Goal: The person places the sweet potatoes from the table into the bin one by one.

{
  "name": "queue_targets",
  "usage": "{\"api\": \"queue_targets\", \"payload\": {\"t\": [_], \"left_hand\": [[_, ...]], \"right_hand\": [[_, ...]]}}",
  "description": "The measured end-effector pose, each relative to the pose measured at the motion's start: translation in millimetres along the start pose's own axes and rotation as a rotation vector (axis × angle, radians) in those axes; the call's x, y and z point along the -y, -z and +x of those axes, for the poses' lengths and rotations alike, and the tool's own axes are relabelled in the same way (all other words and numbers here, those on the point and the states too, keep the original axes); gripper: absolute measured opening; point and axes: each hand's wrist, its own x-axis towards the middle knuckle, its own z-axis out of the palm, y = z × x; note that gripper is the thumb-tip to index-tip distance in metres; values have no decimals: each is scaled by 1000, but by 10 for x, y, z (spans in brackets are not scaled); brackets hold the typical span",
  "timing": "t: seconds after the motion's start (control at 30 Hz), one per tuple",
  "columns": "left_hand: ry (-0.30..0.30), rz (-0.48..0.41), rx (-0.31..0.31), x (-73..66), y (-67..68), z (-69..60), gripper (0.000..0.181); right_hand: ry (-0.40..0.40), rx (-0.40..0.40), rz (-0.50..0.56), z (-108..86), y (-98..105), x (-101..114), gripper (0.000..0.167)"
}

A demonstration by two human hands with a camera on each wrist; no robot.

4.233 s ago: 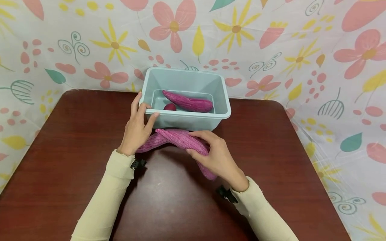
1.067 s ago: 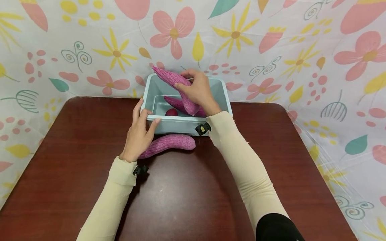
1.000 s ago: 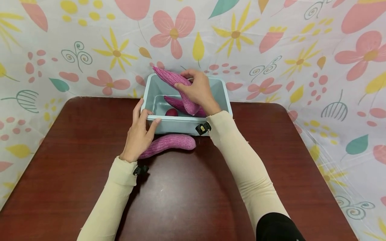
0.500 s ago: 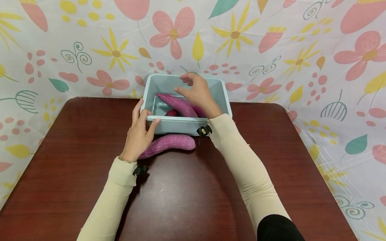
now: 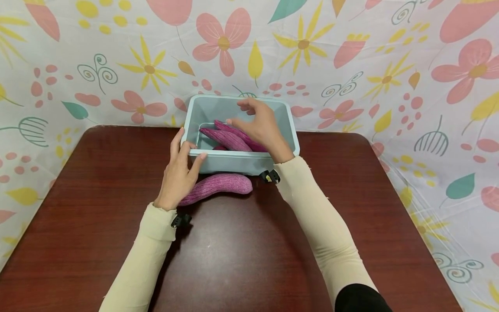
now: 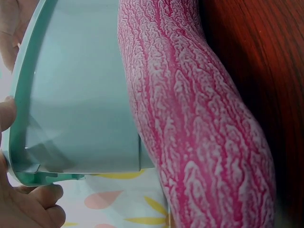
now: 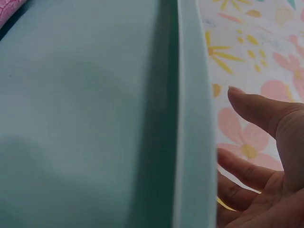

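My left hand [image 5: 177, 173] holds the front left corner of a pale blue plastic bin [image 5: 234, 162]; in the left wrist view its fingers [image 6: 42, 204] wrap the bin's rim. Inside the bin lie two long purple eggplants side by side, the nearer eggplant [image 5: 228, 139] and the farther eggplant [image 5: 222, 125]. A dark reddish round thing [image 5: 220, 147] is mostly hidden under them. Above the bin's right half my right hand [image 5: 259, 123] hovers with thumb and fingers apart, holding nothing. A third eggplant [image 5: 222, 184], veined pink and white, lies on the table before the bin, partly behind my left hand.
The bin stands near the back edge of a dark brown table [image 5: 218, 260]. Directly behind rises a flower-printed cloth [image 5: 257, 43], which also runs along both sides.
The right hand lifted an eggplant from the table into the bin and let it go; it settled beside the other one. The right hand then shifted slightly right. The left hand stayed put.
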Motion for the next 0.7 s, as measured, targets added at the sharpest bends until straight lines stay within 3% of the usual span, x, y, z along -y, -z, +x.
{"api": "queue_targets", "payload": {"t": [0.23, 0.5, 0.7], "left_hand": [[-9, 1, -4, 2, -6, 3, 37], [-13, 0, -3, 5, -2, 6, 37], [-12, -3, -2, 13, 0, 7, 38]], "right_hand": [[13, -6, 26, -115, 18, -19, 69], [112, -43, 125, -253, 15, -72, 61], [155, -41, 104, -390, -1, -80, 60]]}}
